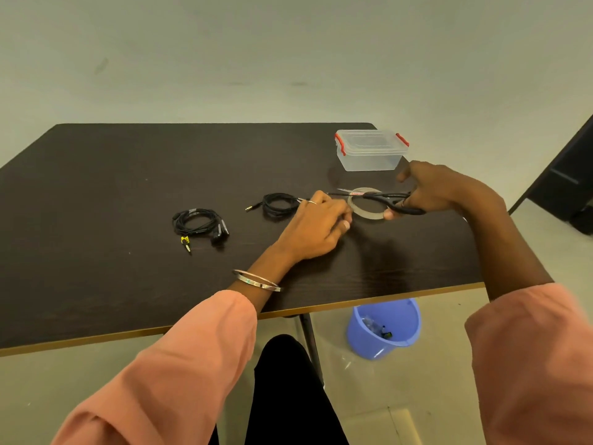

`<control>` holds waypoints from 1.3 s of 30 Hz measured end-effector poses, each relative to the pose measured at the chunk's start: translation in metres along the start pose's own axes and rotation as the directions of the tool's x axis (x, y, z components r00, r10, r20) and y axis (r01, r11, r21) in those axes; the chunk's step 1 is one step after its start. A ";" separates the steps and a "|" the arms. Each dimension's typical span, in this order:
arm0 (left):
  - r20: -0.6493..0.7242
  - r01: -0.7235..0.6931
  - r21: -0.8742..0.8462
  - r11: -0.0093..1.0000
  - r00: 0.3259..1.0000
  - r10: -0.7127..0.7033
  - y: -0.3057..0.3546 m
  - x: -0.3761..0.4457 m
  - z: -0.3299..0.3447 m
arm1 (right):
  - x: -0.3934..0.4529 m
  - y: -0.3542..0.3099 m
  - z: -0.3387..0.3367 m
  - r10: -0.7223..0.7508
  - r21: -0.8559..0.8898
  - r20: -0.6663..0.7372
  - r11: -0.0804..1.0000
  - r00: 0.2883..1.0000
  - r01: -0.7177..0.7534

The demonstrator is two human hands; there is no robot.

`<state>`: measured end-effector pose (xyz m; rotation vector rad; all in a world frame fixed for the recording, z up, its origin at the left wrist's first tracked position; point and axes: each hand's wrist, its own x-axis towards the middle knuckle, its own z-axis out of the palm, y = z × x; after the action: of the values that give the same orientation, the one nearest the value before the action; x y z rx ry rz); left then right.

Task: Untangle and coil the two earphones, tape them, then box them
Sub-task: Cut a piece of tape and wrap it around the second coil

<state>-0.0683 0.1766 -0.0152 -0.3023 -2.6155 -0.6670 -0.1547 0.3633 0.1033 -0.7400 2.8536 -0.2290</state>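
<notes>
Two coiled black earphones lie on the dark table (96,187). One earphone coil (199,224), with a yellow-marked plug, sits left of centre. The second earphone coil (278,204) lies just left of my left hand (316,228). That hand is curled and pinches at the near left edge of a clear tape roll (367,205); what it pinches is too small to tell. My right hand (433,191) grips black-handled scissors (382,198), blades pointing left over the roll. A clear plastic box (372,150) with red clips and its lid on stands behind.
A blue bucket (385,327) with small scraps stands on the floor under the table's near edge, beside a table leg. A dark piece of furniture (571,181) is at the far right. My legs are below the front edge.
</notes>
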 end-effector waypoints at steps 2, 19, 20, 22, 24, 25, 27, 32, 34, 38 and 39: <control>0.170 0.020 0.058 0.998 0.985 -0.030 0.000 0.003 0.002 | 0.005 0.004 0.001 -0.002 0.049 0.004 0.999 1.000 0.002; 0.281 0.087 0.043 0.995 0.955 -0.095 0.004 0.002 0.000 | 0.010 -0.006 0.014 0.020 0.365 -0.124 0.931 0.992 0.027; 0.255 0.090 0.025 0.996 0.962 -0.094 0.004 0.002 0.000 | 0.008 -0.003 0.017 0.046 0.375 -0.122 0.927 0.991 0.003; 0.189 0.095 -0.014 0.995 0.978 -0.090 0.003 0.000 0.000 | 0.005 0.008 0.027 0.157 0.404 -0.152 0.911 0.976 -0.084; 0.102 0.115 -0.080 0.990 0.989 -0.107 0.002 -0.001 -0.001 | -0.001 0.022 0.039 0.308 0.435 -0.192 0.878 0.932 -0.201; 0.057 0.129 -0.110 0.986 0.991 -0.123 0.002 -0.002 -0.002 | -0.003 0.028 0.046 0.376 0.439 -0.198 0.860 0.905 -0.261; -0.017 0.139 -0.142 0.980 0.990 -0.143 0.004 -0.004 -0.004 | -0.005 0.037 0.057 0.485 0.411 -0.200 0.831 0.852 -0.376; -0.157 0.147 -0.241 0.959 0.969 -0.188 0.005 -0.010 -0.006 | -0.007 0.034 0.070 0.530 0.290 -0.217 0.837 0.820 -0.464; -0.199 0.167 -0.290 0.942 0.953 -0.230 0.003 -0.013 -0.008 | -0.006 0.024 0.069 0.507 0.239 -0.176 0.854 0.844 -0.463; -0.229 0.208 -0.356 0.911 0.926 -0.301 0.002 -0.025 -0.015 | -0.009 -0.005 0.063 0.402 0.060 -0.297 0.913 0.866 -0.403; -0.227 0.221 -0.371 0.902 0.920 -0.319 0.001 -0.029 -0.018 | -0.008 -0.015 0.061 0.338 0.093 -0.339 0.941 0.878 -0.326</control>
<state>-0.0367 0.1656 -0.0138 0.0663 -2.2785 -1.1710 -0.1276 0.3480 0.0476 -0.2023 3.2405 -0.3909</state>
